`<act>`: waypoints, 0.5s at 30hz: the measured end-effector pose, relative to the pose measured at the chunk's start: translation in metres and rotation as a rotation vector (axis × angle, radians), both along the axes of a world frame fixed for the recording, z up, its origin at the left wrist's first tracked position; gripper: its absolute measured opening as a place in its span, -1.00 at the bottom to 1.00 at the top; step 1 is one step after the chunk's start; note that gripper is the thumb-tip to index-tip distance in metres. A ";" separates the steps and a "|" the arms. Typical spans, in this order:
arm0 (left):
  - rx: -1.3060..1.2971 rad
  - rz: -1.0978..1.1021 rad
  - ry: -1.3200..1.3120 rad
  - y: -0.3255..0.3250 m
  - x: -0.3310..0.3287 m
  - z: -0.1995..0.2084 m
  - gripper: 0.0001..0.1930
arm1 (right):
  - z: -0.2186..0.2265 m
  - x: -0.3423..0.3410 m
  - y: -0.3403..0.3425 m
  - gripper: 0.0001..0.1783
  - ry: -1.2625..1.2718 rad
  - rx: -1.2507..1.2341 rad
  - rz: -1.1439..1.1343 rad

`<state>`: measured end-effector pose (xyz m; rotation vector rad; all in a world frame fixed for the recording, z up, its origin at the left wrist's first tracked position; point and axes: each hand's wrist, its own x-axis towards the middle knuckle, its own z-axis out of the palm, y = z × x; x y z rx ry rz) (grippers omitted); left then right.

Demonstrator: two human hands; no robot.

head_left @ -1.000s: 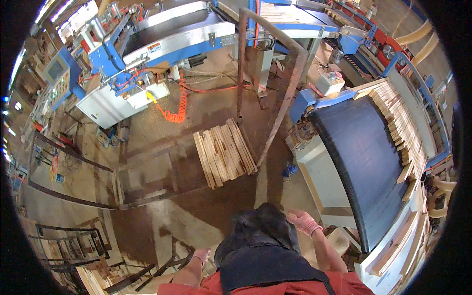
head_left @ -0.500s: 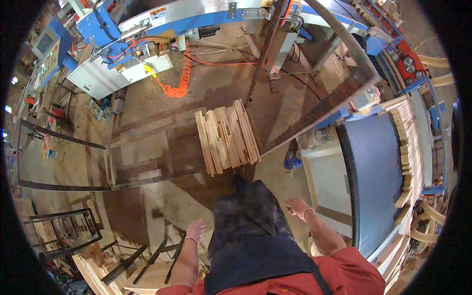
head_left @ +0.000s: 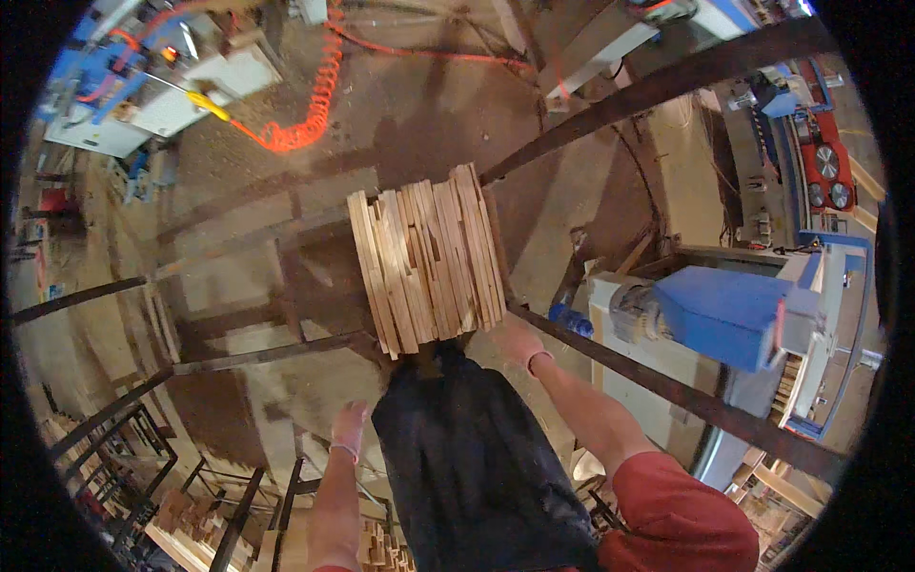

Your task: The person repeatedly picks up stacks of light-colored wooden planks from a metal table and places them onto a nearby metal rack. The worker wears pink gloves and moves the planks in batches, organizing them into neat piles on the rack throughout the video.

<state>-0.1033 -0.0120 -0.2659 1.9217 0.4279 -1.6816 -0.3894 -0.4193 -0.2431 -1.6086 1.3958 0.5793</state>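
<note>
A stack of light wooden strips (head_left: 429, 259) stands ahead of me, its strips lying side by side with uneven ends. Reaching toward its near right corner is my right hand (head_left: 515, 341), in a pale glove. The fingers point forward and look loosely stretched; blur hides whether they touch the wood. My left hand (head_left: 350, 425), also in a pale glove, hangs lower, left of my dark apron (head_left: 467, 458). It appears empty, with fingers pointing forward, and is apart from the stack.
Dark metal frame bars (head_left: 658, 377) run beside the stack. To the right stands a machine with a blue cover (head_left: 720, 310). An orange coiled hose (head_left: 319, 114) with a yellow air gun (head_left: 208, 105) lies at far left. More wood pieces (head_left: 191, 524) sit at lower left.
My right hand has moved forward and left toward the stack. My left hand has moved slightly left and forward. The view has tilted down, bringing the stack closer.
</note>
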 end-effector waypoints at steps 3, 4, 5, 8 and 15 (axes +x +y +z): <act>-0.120 -0.156 -0.147 -0.039 0.029 -0.088 -0.44 | -0.042 0.042 -0.035 -0.38 -0.041 -0.002 -0.244; -0.152 -0.169 -0.183 -0.053 0.040 -0.120 -0.45 | -0.070 0.048 -0.046 -0.33 -0.038 -0.075 -0.229; -0.182 -0.115 -0.187 -0.067 0.048 -0.148 -0.45 | -0.093 0.058 -0.059 -0.29 -0.040 -0.105 -0.227; -0.242 0.039 -0.101 -0.163 0.081 -0.190 -0.33 | -0.185 0.035 -0.098 -0.22 0.025 -0.326 -0.223; -0.439 0.292 -0.122 -0.235 0.111 -0.288 -0.22 | -0.290 0.041 -0.161 -0.15 -0.278 -0.006 -0.642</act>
